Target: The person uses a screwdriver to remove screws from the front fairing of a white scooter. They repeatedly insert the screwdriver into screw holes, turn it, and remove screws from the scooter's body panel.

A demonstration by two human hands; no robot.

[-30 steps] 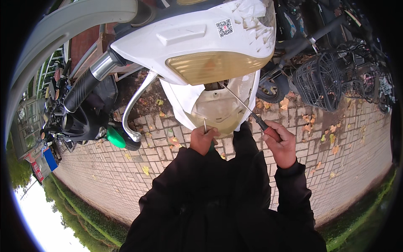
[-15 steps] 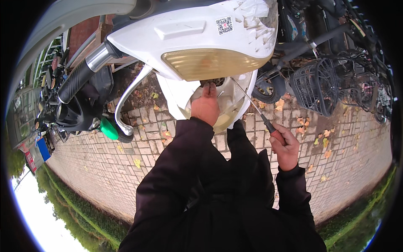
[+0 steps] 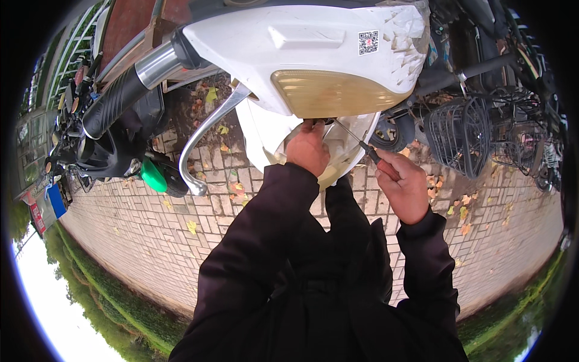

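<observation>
A white scooter front housing [image 3: 241, 36] with a yellowed lamp lens [image 3: 338, 90] hangs in front of me, above a white lower panel [image 3: 259, 133] with a translucent part. My left hand [image 3: 307, 151] has its fingers curled at the gap just under the lens; what they grip is hidden. My right hand [image 3: 401, 190] is wrapped round the red-and-black handle of a screwdriver [image 3: 362, 142], whose shaft slants up and left to the same gap, its tip by my left fingertips.
A silver lever [image 3: 192, 163] and black grip [image 3: 111, 105] extend left. Parked scooters [image 3: 111, 151] stand left; bicycles with wire baskets [image 3: 455, 136] stand right. Fallen leaves lie on the brick paving [image 3: 139, 241], with a hedge [image 3: 120, 295] along its edge.
My left hand has risen from the lower panel to the gap below the lens. My right hand dipped slightly, then moved up and inward with the screwdriver.
</observation>
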